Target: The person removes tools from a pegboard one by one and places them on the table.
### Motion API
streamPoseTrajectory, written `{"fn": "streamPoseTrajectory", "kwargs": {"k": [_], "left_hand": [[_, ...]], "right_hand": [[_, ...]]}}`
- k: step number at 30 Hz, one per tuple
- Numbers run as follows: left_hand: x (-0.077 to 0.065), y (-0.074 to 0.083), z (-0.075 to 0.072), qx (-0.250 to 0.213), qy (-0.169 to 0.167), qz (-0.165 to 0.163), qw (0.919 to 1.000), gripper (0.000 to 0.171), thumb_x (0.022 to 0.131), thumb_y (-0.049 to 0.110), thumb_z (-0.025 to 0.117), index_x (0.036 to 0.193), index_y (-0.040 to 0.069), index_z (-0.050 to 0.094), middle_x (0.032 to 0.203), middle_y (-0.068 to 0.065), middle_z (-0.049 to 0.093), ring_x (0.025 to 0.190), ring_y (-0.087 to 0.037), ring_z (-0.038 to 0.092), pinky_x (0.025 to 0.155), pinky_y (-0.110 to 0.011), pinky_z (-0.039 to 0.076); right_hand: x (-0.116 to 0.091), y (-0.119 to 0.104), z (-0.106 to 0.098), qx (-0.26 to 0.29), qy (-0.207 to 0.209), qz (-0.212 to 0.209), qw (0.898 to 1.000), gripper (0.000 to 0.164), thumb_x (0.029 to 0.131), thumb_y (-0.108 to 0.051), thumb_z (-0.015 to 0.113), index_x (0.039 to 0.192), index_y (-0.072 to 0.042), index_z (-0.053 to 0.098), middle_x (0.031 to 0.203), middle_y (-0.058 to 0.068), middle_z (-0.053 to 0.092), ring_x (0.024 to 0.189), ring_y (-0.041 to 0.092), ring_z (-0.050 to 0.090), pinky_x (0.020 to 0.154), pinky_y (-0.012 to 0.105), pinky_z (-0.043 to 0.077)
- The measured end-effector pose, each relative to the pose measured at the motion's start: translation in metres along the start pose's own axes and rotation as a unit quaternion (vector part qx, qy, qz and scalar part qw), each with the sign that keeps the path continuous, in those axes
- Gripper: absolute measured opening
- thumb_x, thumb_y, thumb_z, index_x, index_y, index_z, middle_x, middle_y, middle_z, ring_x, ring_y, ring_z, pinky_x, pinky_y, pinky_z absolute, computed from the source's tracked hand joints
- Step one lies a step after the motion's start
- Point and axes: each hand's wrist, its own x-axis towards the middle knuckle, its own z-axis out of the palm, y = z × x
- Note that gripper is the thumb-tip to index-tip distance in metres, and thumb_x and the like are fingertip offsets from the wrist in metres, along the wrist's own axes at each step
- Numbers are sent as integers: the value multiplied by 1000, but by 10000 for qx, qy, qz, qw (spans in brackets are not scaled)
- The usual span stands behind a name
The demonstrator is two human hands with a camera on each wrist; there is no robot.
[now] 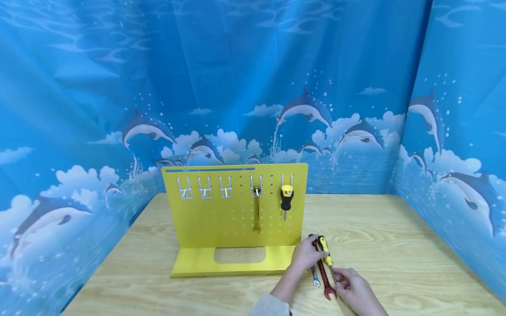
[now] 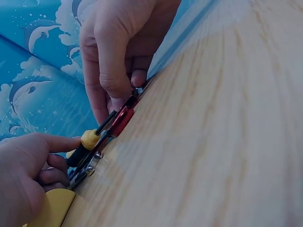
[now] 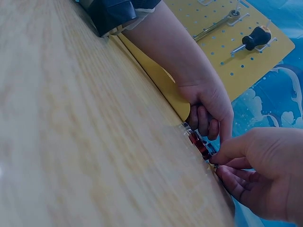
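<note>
A yellow-and-black screwdriver (image 1: 323,244) lies on the table with its shaft toward me. My left hand (image 1: 305,255) grips its handle, the thumb lying on the yellow part. At the shaft's tip end, my right hand (image 1: 356,289) pinches with thumb and index finger; the tip itself is hidden. Close on the left of the screwdriver lie a red wrench (image 1: 324,276) and a smaller silver wrench (image 1: 315,277), their upper ends partly under the left hand. In the left wrist view, the left hand (image 2: 28,165) has its other fingers curled beside the black handle section.
A yellow pegboard stand (image 1: 217,219) stands left of the hands. On its hooks hang a gold-coloured wrench (image 1: 257,215) and a stubby screwdriver (image 1: 286,199). Several white hooks (image 1: 204,188) at its left carry nothing. Blue dolphin-print curtains (image 1: 237,87) enclose the wooden table (image 1: 395,245).
</note>
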Motion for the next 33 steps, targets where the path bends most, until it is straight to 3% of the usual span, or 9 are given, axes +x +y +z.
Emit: {"fn": "streamPoseTrajectory", "kwargs": {"k": [7,12,15,21,33], "left_hand": [[0,-1,0,70,75,37,9999,58,68,23,80,120,8,60,81,-6,63,66,-13,53,66,-26,47],[-1,-1,1,-9,80,-29,10000,57,69,23,79,121,9,60,65,2,53,59,-10,47,60,-24,45],[-1,-1,2,-16,101,-38,9999,57,69,23,79,121,9,60,64,2,51,58,-10,46,59,-24,45],[-2,0,2,70,197,-2,9998,57,68,24,80,119,10,61,77,-3,61,66,-13,52,65,-26,47],[-2,0,3,-31,163,-112,9998,56,69,23,80,120,10,61,68,2,53,61,-11,47,61,-25,45]], "right_hand": [[2,-1,-1,0,-132,435,9990,40,69,9,69,108,7,61,81,-1,53,65,5,49,59,22,46],[3,-2,-1,-71,-59,549,9984,38,70,8,67,107,7,62,82,-2,54,65,5,50,60,22,46],[3,-2,-2,-130,-53,560,9983,37,71,7,67,108,7,62,82,-2,54,65,4,50,60,22,45],[3,-2,-1,-96,9,513,9986,37,71,7,67,107,6,62,82,-2,54,64,4,50,59,22,45],[2,-2,-1,-174,42,513,9985,36,72,5,69,107,5,63,81,-3,53,65,4,50,60,22,46]]}}
